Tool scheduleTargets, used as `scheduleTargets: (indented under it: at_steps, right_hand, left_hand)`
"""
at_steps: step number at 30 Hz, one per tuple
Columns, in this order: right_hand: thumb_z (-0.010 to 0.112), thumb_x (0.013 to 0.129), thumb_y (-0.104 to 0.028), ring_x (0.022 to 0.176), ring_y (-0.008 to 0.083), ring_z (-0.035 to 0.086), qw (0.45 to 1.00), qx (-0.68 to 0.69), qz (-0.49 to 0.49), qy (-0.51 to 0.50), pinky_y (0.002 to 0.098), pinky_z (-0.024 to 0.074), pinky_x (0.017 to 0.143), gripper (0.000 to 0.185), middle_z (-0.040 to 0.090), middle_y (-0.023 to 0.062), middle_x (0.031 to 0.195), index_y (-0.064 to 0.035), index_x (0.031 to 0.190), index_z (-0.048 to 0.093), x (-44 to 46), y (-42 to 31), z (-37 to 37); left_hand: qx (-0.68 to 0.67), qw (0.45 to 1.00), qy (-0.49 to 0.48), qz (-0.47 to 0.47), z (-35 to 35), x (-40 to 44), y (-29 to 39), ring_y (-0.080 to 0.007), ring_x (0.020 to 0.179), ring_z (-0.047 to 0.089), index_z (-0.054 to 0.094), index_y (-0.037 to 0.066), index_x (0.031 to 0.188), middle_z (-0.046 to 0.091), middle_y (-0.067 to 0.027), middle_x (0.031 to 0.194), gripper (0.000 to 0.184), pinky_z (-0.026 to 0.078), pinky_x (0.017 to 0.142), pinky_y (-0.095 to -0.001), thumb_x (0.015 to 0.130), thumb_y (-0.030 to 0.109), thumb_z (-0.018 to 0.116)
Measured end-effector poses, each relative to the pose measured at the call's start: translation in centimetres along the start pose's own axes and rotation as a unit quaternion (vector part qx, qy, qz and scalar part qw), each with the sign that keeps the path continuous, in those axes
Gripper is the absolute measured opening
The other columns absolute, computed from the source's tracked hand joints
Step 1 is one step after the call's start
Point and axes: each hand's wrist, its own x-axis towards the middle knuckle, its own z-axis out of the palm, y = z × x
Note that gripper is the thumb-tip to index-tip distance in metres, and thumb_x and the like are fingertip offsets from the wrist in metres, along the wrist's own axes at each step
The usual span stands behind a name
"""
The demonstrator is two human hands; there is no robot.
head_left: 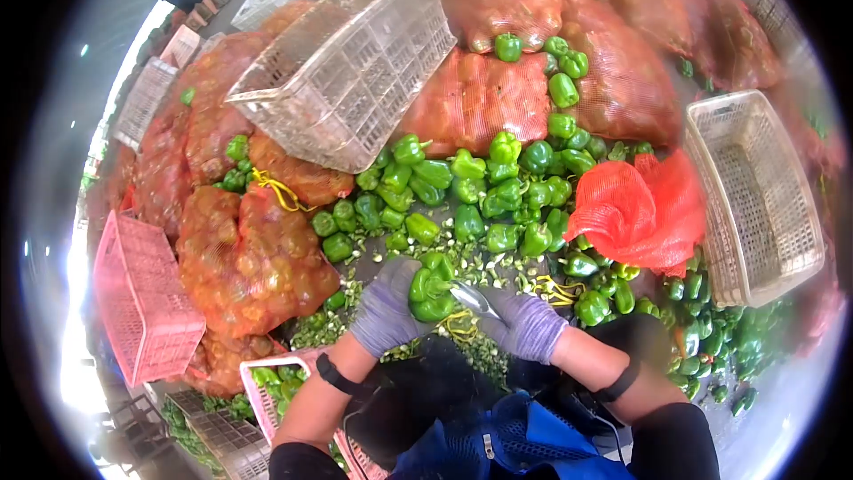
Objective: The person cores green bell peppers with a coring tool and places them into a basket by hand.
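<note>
My left hand point(387, 309), in a greyish-purple glove, is closed round a green bell pepper point(430, 295) with its stem turned to the right. My right hand point(524, 324), gloved the same way, grips a small silver tool point(475, 300); its exact kind is hard to make out. The tool's tip meets or nearly meets the pepper's stem. Loose green bell peppers point(469, 222) lie heaped just beyond both hands. Cut stem bits point(480, 264) are scattered over the ground around and below them.
Full orange mesh sacks point(249, 258) stand left and ahead. A tilted white crate point(355, 62) rests against them. On the right are a red mesh bag point(635, 213) and another white crate point(755, 196). A pink crate point(147, 302) is at left; a pink-rimmed crate point(258, 396) holds peppers near my left forearm.
</note>
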Motion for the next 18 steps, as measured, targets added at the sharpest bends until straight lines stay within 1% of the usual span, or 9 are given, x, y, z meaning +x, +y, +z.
scheduleTargets:
  at_steps: [2,3,5,8,9,12,13,16,18]
  right_hand:
    - [0.054,0.090,-0.025,0.075,0.0406,0.065,0.994,-0.101,-0.020,-0.024,0.0509,0.0496,0.069,0.040,0.066,0.0219,0.080,-0.0016,0.121,0.048,-1.5,-3.0,-1.1]
    - [0.053,0.089,-0.022,0.075,0.0393,0.065,0.989,-0.146,-0.019,-0.028,0.0501,0.0502,0.069,0.038,0.066,0.0217,0.080,0.0004,0.120,0.048,-2.1,-3.9,-1.0]
    - [0.051,0.088,-0.015,0.074,0.0367,0.067,0.971,-0.238,-0.011,-0.037,0.0485,0.0514,0.068,0.035,0.067,0.0212,0.080,0.0044,0.117,0.049,-3.6,-5.3,-0.3]
    - [0.049,0.086,-0.010,0.075,0.0341,0.068,0.953,-0.296,-0.061,-0.021,0.0470,0.0526,0.068,0.031,0.067,0.0213,0.081,0.0073,0.112,0.050,-5.1,-6.5,1.1]
    - [0.051,0.085,-0.009,0.076,0.0363,0.067,0.957,-0.283,-0.046,-0.034,0.0460,0.0528,0.069,0.028,0.067,0.0222,0.083,0.0068,0.109,0.052,-5.4,-7.2,1.3]
    - [0.054,0.085,-0.012,0.080,0.0380,0.067,0.970,-0.193,0.006,-0.145,0.0452,0.0524,0.072,0.028,0.067,0.0234,0.086,0.0050,0.107,0.054,-5.3,-7.4,2.0]
    - [0.057,0.085,-0.020,0.086,0.0391,0.065,0.981,-0.122,0.024,-0.147,0.0450,0.0513,0.077,0.033,0.066,0.0249,0.090,0.0028,0.109,0.056,-5.2,-6.7,2.8]
    - [0.059,0.084,-0.028,0.091,0.0387,0.064,0.984,-0.055,0.042,-0.166,0.0451,0.0501,0.081,0.039,0.066,0.0251,0.095,0.0012,0.110,0.058,-4.9,-4.5,4.7]
    - [0.061,0.082,-0.029,0.093,0.0392,0.064,0.984,-0.038,0.030,-0.173,0.0444,0.0502,0.081,0.041,0.065,0.0253,0.097,0.0021,0.109,0.060,-5.8,-4.5,5.1]
  left_hand:
    - [0.031,0.999,0.042,0.007,-0.2,-2.5,2.1,-0.0420,0.098,0.056,0.034,0.009,0.129,0.052,-0.0220,0.111,0.089,0.053,0.079,-0.0482,0.058,0.028,0.085]
    - [0.059,0.994,0.082,0.029,0.0,-3.6,2.8,-0.0421,0.100,0.056,0.033,0.008,0.128,0.050,-0.0235,0.115,0.089,0.053,0.081,-0.0475,0.059,0.027,0.084]
    - [0.115,0.987,0.105,0.024,-0.1,-5.5,4.7,-0.0421,0.100,0.056,0.033,0.007,0.128,0.048,-0.0238,0.117,0.088,0.054,0.081,-0.0475,0.059,0.027,0.084]
    - [0.153,0.978,0.136,0.037,0.2,-7.1,6.5,-0.0422,0.102,0.055,0.032,0.007,0.126,0.045,-0.0245,0.121,0.084,0.052,0.085,-0.0502,0.062,0.026,0.083]
    - [0.166,0.976,0.133,0.051,0.2,-7.6,6.4,-0.0423,0.103,0.055,0.032,0.006,0.126,0.045,-0.0246,0.121,0.083,0.051,0.086,-0.0509,0.063,0.026,0.082]
    - [0.199,0.967,0.126,0.101,1.1,-9.0,6.3,-0.0426,0.105,0.054,0.031,0.006,0.127,0.044,-0.0257,0.122,0.083,0.049,0.087,-0.0526,0.064,0.026,0.081]
    - [0.209,0.963,0.125,0.117,1.7,-9.5,6.2,-0.0427,0.105,0.053,0.031,0.006,0.127,0.044,-0.0262,0.123,0.083,0.049,0.088,-0.0532,0.064,0.026,0.081]
    - [0.207,0.969,0.094,0.091,3.0,-11.6,6.2,-0.0437,0.108,0.052,0.028,0.006,0.130,0.042,-0.0289,0.127,0.089,0.048,0.089,-0.0536,0.063,0.029,0.081]
    - [0.133,0.988,0.009,0.076,1.3,-11.9,6.6,-0.0436,0.111,0.050,0.030,0.006,0.133,0.042,-0.0281,0.129,0.095,0.046,0.092,-0.0518,0.060,0.034,0.083]
